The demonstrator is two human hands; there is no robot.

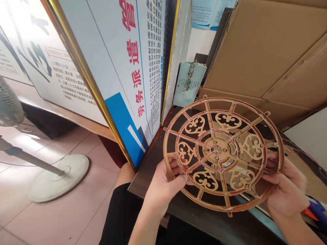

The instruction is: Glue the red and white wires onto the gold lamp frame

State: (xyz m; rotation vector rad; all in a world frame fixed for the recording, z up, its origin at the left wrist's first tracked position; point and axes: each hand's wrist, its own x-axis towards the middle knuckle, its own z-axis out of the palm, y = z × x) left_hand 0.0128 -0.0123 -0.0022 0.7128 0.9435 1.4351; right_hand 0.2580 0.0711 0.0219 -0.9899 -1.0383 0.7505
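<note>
A round, bronze-coloured lattice frame with rings, spokes and scroll ornaments is held up, tilted, above the dark table. Thin red and white wires run along its rings and spokes to the hub. My left hand grips the rim at the lower left, thumb on the near side and fingers reaching through the openings. On the opposite side, my right hand is closed around the right rim, its fingers partly hidden behind it. A blue tool with an orange part lies by my right wrist, too cut off to name.
The dark tabletop lies below the frame. A gold-edged printed board stands on the left, cardboard leans behind, and a pale glass plaque stands between. A fan base rests on the tiled floor.
</note>
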